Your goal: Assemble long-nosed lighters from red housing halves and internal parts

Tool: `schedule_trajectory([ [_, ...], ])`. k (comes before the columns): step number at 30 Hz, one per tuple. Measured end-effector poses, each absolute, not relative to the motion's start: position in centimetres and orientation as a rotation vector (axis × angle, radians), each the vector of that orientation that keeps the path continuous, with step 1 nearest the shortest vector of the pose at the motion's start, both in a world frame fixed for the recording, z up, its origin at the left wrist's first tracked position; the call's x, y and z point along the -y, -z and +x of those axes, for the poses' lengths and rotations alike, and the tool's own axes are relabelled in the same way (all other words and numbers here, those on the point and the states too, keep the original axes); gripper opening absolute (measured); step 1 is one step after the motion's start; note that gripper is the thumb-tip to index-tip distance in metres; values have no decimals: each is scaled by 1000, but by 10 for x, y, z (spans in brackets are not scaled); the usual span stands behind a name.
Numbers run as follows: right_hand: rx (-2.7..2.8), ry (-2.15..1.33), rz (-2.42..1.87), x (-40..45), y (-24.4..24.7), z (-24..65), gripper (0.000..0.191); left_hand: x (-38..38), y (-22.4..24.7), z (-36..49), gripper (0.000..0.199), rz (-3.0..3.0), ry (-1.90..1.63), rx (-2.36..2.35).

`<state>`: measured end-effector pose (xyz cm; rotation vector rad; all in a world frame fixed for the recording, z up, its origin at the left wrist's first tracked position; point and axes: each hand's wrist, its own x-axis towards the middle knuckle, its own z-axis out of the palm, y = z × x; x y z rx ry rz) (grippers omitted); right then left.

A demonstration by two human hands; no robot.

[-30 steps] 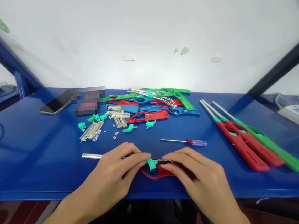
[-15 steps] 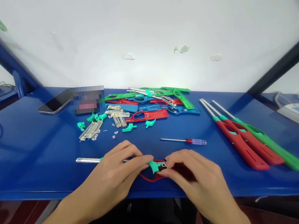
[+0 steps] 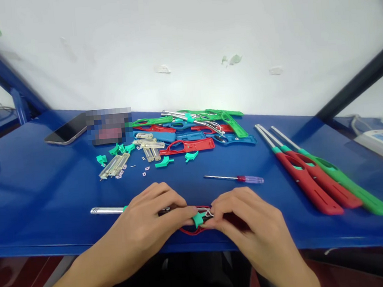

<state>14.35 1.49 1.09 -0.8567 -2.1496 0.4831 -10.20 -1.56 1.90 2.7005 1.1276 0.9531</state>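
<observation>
At the table's front edge, a red lighter casing half point(image 3: 194, 231) lies under both hands, with a metal tube point(image 3: 107, 210) sticking out to the left. Between finger and thumb, my left hand point(image 3: 151, 222) pinches a teal trigger point(image 3: 198, 220) over the casing's finger loop. My right hand point(image 3: 250, 220) is closed at the trigger's right side, its fingertips on a small black part point(image 3: 208, 218) with a looped pale wire point(image 3: 211, 212). The fingers hide most of the black part and the casing's handle end.
A screwdriver point(image 3: 236, 178) lies beyond my hands. Several red, blue and green casing halves point(image 3: 191, 146) are piled by the wall, with clear fuel tanks point(image 3: 115, 165) and loose teal triggers point(image 3: 164, 162) nearby. Assembled lighters point(image 3: 309, 183) lie at right, a phone point(image 3: 67, 129) at back left.
The teal trigger has turned and shifted slightly right between my fingers. More of the pale wire shows beside it. The metal tube has slid a little left.
</observation>
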Motion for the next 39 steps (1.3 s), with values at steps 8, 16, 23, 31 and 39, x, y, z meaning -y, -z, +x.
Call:
schedule_trajectory([
  [8, 2169, -476, -797, -14, -14, 145, 17, 20, -22, -101, 29, 2736, -892, -1120],
  [16, 2176, -496, -800, -14, -13, 146, 15, 25, -9, -100, 36, 2685, -1033, -1184],
  [23, 2162, -516, -831, -13, -11, 149, 13, 20, -15, -96, 24, 2592, -1111, -1137],
  [31, 2189, -579, -821, -13, -11, 149, 11, 19, -21, -96, 20, 2624, -1090, -1146],
  [39, 2228, -519, -780, -13, -8, 149, 9, 19, -18, -97, 19, 2624, -1102, -1263],
])
